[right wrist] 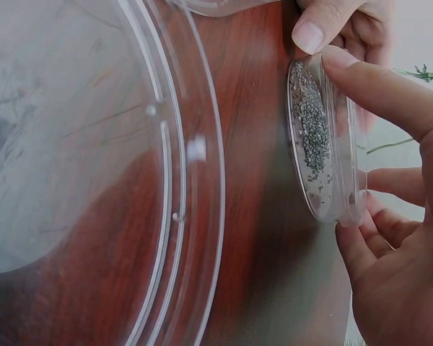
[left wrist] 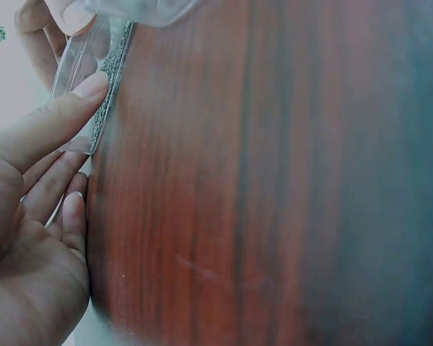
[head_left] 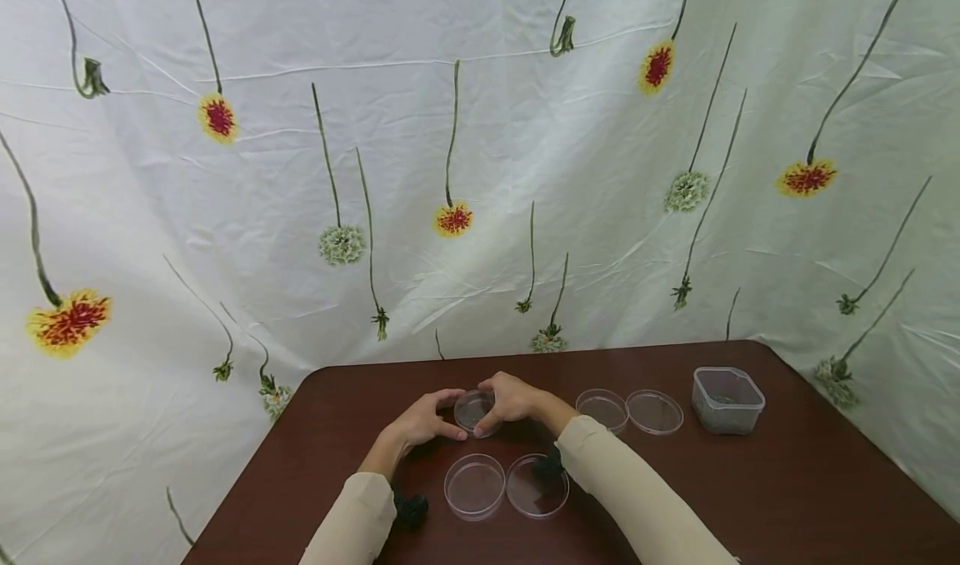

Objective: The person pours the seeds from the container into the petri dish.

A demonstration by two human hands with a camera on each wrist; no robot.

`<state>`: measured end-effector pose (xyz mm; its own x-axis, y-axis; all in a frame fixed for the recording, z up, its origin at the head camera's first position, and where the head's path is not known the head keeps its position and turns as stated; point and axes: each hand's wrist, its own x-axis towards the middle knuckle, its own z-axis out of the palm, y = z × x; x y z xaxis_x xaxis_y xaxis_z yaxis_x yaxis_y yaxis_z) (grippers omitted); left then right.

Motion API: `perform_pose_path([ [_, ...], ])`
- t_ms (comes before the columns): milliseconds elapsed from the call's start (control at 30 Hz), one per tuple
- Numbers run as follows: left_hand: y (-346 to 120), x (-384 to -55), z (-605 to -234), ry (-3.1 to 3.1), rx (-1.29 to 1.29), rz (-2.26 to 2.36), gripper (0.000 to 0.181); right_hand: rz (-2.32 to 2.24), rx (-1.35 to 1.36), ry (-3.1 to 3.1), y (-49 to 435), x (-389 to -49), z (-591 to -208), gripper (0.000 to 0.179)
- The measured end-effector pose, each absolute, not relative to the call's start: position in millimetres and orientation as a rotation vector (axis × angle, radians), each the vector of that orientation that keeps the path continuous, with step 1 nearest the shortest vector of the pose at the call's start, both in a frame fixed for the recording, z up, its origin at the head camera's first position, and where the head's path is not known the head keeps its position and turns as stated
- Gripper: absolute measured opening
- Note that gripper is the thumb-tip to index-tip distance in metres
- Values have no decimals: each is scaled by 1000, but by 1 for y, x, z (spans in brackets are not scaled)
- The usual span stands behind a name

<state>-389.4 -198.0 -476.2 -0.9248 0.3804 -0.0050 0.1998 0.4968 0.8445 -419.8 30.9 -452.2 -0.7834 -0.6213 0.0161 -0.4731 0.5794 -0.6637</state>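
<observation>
The left hand and right hand pinch opposite sides of a round, clear plastic dish. Small grey granules lie inside.

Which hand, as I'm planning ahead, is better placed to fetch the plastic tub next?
Probably the right hand: the plastic tub stands on the right, closer to it than to the left hand, though both hold a dish.
</observation>
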Motion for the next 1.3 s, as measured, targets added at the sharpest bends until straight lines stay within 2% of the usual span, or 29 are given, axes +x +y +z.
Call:
perform_pose_path([
  [533, -197, -392, -477, 2560, 492, 1399, 81, -932, -946, 2606, 29, -422, -453, 87],
  [833, -199, -392, -477, 2549, 491, 1388, 85, -918, -974, 2586, 31, -421, -453, 94],
  [1300, -203, -389, -475, 2439, 514, 1501, 89, -987, -941, 2602, 40, -421, -452, 91],
])
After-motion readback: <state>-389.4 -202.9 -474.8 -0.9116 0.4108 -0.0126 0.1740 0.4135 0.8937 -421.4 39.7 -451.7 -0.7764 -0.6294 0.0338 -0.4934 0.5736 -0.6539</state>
